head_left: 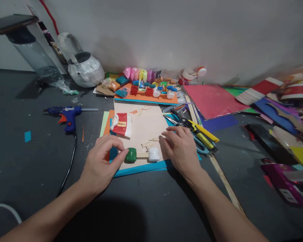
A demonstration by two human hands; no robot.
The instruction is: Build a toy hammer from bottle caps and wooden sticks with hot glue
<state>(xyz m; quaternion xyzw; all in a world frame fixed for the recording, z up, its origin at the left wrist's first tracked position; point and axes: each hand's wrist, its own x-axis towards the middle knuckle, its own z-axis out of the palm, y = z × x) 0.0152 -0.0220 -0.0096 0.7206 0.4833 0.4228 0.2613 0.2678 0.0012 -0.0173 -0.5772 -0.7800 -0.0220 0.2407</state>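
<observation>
My left hand [103, 161] reaches in from the left, its thumb and index fingertip closed at the left end of a green bottle cap piece [131, 155]. Two thin wooden sticks [142, 155] run from that green piece to a white bottle cap piece [154, 154]. My right hand [180, 148] rests over the paper's right side, fingers apart and holding nothing. Short cut stick pieces [148, 145] lie beside it on a pale paper sheet [138, 132]. Behind my left hand lies a cut, crumpled red and white paper cup [122, 124].
A blue glue gun [70, 116] with its cord lies left. Scissors [202, 143] and a yellow cutter [207, 131] sit beside my right hand. Behind are small cap-wheeled models [151, 90], a metal kettle [86, 70] and red sheets [214, 99]. A purple stapler [288, 181] is far right.
</observation>
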